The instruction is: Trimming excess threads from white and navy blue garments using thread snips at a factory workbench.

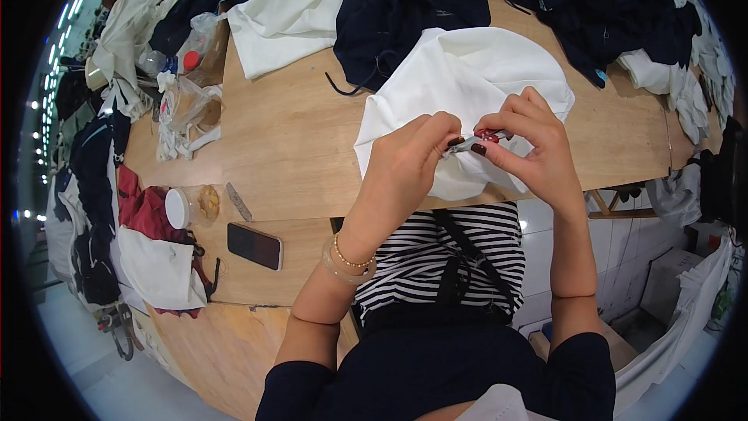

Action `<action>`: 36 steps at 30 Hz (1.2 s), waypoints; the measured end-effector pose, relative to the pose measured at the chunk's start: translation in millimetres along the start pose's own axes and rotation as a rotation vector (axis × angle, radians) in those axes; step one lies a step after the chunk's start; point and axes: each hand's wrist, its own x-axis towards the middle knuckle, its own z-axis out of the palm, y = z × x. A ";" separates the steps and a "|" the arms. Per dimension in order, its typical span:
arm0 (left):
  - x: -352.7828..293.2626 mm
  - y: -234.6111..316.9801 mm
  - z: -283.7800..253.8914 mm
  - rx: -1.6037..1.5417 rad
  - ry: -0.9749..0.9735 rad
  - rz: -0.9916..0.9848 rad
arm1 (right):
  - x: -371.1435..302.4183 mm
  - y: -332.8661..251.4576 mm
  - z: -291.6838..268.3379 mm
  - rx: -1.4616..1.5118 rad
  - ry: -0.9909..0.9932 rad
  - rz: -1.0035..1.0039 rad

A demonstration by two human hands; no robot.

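Observation:
A white cloth garment lies bunched at the table's near edge, under and between my hands. With closed fingers my left hand pinches a bit of this white cloth. My right hand is closed round a small grey and red tool that looks like thread snips. Its grey end reaches across to the fingertips of my left hand, right at the cloth. Whether the blades touch a thread there is too small to make out.
Dark navy garments and another white garment lie along the far side. On the left are a phone, a jar with a white lid, plastic bags and red cloth. The wooden table ends at my lap.

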 end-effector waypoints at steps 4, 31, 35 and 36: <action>0.4 1.5 -0.4 -0.003 -0.012 -0.011 | 0.7 0.3 -1.7 -0.010 -0.015 -0.006; -6.4 -11.9 -1.1 -0.166 0.007 0.005 | -42.4 28.5 18.1 0.983 0.039 0.570; -6.0 -12.7 0.6 -0.267 -0.007 -0.187 | -43.2 28.8 18.0 0.981 0.033 0.582; -5.2 -13.8 0.0 -0.223 -0.037 -0.130 | -43.1 28.9 17.8 0.980 0.036 0.583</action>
